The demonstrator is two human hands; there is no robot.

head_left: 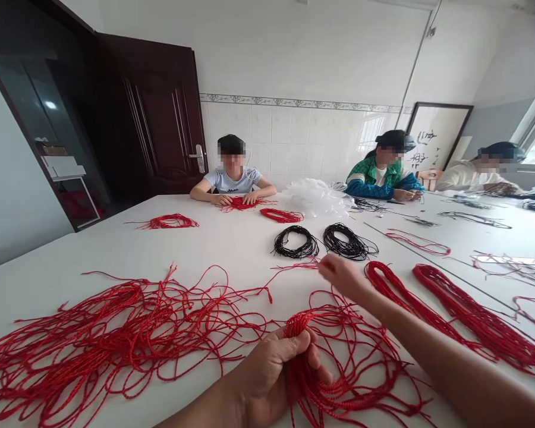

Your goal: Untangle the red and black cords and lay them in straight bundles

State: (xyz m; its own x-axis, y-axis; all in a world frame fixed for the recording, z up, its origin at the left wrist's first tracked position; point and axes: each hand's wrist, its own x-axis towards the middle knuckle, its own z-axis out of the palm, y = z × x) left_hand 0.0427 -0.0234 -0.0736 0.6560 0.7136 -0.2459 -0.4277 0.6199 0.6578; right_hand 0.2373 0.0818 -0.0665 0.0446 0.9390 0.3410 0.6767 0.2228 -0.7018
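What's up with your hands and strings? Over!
Left hand: gripping red cord bundle. Right hand: near black coils, grip unclear. Loose red pile alongside.

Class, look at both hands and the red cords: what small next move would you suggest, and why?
I'd probably bring the right hand to the red cord bundle and gather in its loose loops: the left hand has a grip on the bundle, loops sprawl beside it, and the right hand is out beyond it.
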